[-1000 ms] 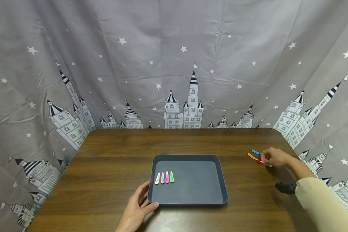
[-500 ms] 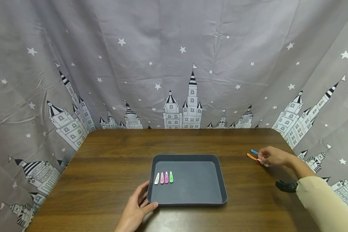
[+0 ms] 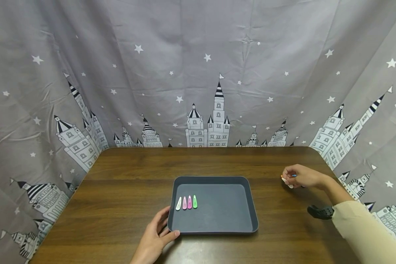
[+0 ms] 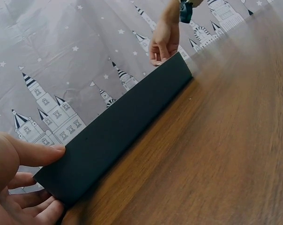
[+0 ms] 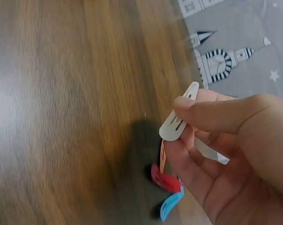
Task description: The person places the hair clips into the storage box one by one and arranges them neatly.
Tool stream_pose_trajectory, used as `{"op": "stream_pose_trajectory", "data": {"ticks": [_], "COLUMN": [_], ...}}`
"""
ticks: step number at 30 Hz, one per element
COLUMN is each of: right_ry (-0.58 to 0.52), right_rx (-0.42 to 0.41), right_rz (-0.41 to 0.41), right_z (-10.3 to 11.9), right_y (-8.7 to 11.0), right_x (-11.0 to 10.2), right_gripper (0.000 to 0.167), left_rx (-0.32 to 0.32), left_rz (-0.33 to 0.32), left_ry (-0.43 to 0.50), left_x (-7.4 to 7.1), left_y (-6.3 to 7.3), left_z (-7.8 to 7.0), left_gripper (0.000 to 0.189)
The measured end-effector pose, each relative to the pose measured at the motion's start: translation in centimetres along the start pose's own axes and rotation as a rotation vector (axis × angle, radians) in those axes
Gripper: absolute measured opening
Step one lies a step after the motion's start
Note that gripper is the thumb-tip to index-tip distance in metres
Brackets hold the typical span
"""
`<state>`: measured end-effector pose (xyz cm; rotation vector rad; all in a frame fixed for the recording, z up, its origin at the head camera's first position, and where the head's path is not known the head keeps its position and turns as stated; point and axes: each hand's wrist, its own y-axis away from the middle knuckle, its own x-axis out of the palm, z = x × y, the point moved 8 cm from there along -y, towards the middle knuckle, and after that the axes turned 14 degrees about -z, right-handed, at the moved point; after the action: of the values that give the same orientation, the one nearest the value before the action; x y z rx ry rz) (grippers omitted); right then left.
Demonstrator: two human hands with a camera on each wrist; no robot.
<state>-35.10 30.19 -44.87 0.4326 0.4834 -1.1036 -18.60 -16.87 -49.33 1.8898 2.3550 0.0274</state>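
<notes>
Where my head looks down: four [image 3: 184, 206] slotted clips in one grey rectangular tray [image 3: 224, 209] on the wood-grained counter [image 3: 128, 198].
Left wrist: my left grip [image 4: 12, 154] clasps the tray's smooth corner.
Right wrist: my right grip [image 5: 244, 140] pinches one white teardrop clip [image 5: 172, 129] near three [image 5: 167, 180] orange, red, blue clips.

A wide lane of bare desk [image 3: 270, 212] between the right hand [image 3: 300, 176] and the tray [image 3: 224, 205], ending at its raised wall [image 3: 252, 205]! The left hand [image 3: 153, 233] blocks the tray's near left corner; inside, four clips [image 3: 190, 202] crowd the left, the right side free. A red clip [image 5: 168, 182] and a blue clip [image 5: 171, 206] clutter the desk beside the right hand.
</notes>
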Motion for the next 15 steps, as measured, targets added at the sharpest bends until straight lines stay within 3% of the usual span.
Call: {"op": "stream_pose_trajectory", "data": {"ticks": [7, 15], "right_ry": [0.008, -0.054], "right_rx": [-0.002, -0.012], "right_rz": [-0.005, 0.005], "right_z": [1.7, 4.1], "right_y": [-0.9, -2.3], "right_x": [1.1, 3.3], "right_gripper": [0.008, 0.008], "left_rx": [-0.011, 0.007], "left_rz": [0.0, -0.002], "left_ry": [-0.014, -0.005], "left_x": [0.0, -0.2], "left_y": [0.0, -0.1], "left_z": [0.0, 0.0], "left_gripper": [0.08, 0.081]}}
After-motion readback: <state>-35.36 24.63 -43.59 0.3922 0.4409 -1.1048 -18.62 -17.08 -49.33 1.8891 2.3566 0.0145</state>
